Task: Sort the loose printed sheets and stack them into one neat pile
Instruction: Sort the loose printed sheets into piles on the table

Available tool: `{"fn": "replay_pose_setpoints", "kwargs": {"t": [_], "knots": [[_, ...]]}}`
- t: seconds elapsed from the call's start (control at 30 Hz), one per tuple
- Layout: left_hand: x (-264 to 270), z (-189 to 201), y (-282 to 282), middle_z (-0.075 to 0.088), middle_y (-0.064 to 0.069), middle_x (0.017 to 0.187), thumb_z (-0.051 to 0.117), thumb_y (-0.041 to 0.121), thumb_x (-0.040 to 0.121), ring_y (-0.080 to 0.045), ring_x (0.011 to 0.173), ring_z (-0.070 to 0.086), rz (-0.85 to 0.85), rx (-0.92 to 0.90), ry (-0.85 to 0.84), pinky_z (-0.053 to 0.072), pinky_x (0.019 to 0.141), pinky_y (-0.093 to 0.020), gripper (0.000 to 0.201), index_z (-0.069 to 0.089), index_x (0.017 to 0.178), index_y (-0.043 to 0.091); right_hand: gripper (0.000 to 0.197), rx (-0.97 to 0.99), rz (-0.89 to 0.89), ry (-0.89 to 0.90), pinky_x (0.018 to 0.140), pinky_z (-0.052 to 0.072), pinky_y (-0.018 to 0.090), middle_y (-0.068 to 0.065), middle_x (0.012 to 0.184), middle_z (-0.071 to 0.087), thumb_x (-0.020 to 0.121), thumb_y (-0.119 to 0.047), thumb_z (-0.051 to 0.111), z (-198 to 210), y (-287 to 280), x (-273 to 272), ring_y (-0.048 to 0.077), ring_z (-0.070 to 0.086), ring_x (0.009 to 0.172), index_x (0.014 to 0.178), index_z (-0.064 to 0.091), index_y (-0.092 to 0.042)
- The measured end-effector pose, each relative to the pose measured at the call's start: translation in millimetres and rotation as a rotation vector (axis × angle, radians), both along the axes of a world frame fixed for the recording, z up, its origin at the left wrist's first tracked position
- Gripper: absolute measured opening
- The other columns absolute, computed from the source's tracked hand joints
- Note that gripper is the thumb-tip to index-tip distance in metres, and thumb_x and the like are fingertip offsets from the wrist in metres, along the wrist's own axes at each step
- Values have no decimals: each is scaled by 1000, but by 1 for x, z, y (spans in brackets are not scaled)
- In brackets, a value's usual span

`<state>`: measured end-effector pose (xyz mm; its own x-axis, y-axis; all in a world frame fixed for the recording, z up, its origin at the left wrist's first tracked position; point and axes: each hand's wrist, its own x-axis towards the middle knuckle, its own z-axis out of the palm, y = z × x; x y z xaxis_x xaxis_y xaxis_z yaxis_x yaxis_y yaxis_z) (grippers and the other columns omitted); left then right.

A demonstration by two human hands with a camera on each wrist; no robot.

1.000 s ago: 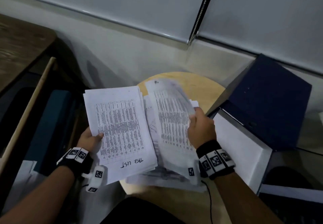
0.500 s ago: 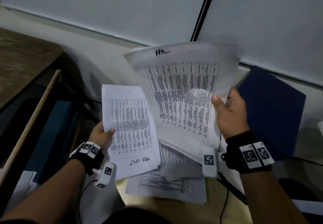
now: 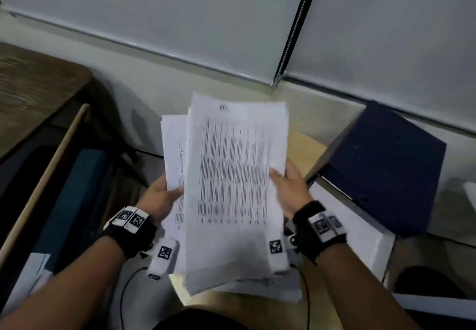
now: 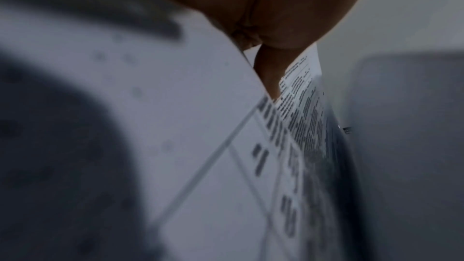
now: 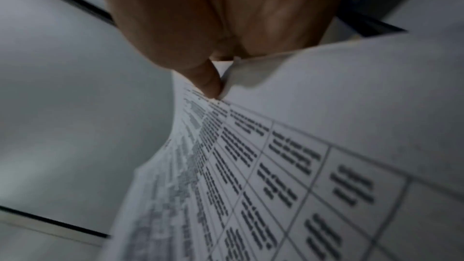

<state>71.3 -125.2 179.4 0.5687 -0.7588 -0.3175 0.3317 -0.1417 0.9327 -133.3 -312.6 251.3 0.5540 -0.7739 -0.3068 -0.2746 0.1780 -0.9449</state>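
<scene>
My right hand [image 3: 284,183] pinches the right edge of a printed sheet [image 3: 231,175] covered in a table of text, its thumb on the front; the right wrist view shows that thumb [image 5: 206,80] pressed on the sheet [image 5: 276,166]. The sheet lies over the stack of sheets [image 3: 172,149] that my left hand [image 3: 164,195] grips at its left edge, thumb on top. In the left wrist view the thumb [image 4: 268,72] sits between the stack's top page [image 4: 301,106] and the overlapping sheet [image 4: 175,126]. More loose sheets [image 3: 262,288] lie on the round wooden table [image 3: 301,149] below.
A dark blue binder [image 3: 383,167] stands open at the right with a thick white paper block [image 3: 360,232] in it. A dark wooden desk [image 3: 33,92] and a blue chair seat [image 3: 74,201] are at the left. Window blinds [image 3: 180,8] and a bead chain [image 3: 293,28] fill the back.
My right hand lifted a sheet off the table pile, raised it, then brought it left and down onto the stack in my left hand. The left stack has risen a little toward the centre.
</scene>
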Motion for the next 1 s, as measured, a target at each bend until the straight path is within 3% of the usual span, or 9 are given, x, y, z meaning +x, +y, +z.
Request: {"fn": "replay_pose_setpoints", "kwargs": {"t": [0.07,0.13,0.23,0.33,0.5,0.63,0.8,0.9,1.0], "knots": [[-3,-5,1,76,-6,76,64,-7,80,-7,59,70,-35,-40,58,56,55,-18,34,57,113,-7,60,124,12,162,117,28,43,-5,149,38,99,-26,49,-27,15,-2,18,39,135,151,20,-21],[-2,-14,4,72,-21,107,76,7,77,-25,84,73,-11,-34,153,60,75,-39,54,55,124,-6,49,122,-8,247,106,36,37,-3,140,45,101,-21,45,-45,25,-5,18,45,122,145,24,-17],[-8,-16,12,64,-15,128,53,42,93,-27,114,64,-9,30,237,45,102,-47,53,52,136,11,44,74,-39,293,103,42,37,2,138,54,99,-20,46,-54,34,-2,21,53,116,141,34,-21],[-12,-19,8,67,-2,120,54,35,96,-9,106,66,-113,45,111,50,95,-38,47,47,138,14,43,33,-24,315,101,40,34,0,136,55,100,-23,45,-53,37,6,20,52,114,142,37,-20],[-14,-21,7,61,-15,116,61,7,76,-34,98,62,-28,17,39,53,84,-53,64,38,136,12,70,54,124,391,109,40,43,-1,139,51,89,-36,63,-59,37,9,26,50,129,146,27,-19],[-9,-17,8,66,-17,120,69,12,75,-32,102,67,14,-2,54,55,82,-44,62,48,134,7,42,-44,163,368,104,42,35,0,131,61,93,-16,60,-66,34,3,22,56,121,134,51,-17],[-10,-28,22,69,-22,116,70,20,73,-35,98,70,-153,148,262,58,80,-42,55,61,121,-4,37,-59,68,248,97,44,32,-1,120,64,94,-13,58,-72,30,5,19,58,112,131,54,-15],[-7,-50,31,72,-19,111,79,32,66,-39,104,67,-154,298,89,50,96,-55,53,70,110,4,36,-71,110,281,91,44,30,-1,118,64,95,-20,58,-77,30,7,21,60,109,130,52,-16],[6,-79,35,74,-19,91,79,43,62,-38,86,70,-11,436,-89,52,88,-61,50,72,89,2,46,-56,168,397,96,46,33,-4,124,57,94,-26,57,-96,40,3,20,58,115,136,41,-18]]}}
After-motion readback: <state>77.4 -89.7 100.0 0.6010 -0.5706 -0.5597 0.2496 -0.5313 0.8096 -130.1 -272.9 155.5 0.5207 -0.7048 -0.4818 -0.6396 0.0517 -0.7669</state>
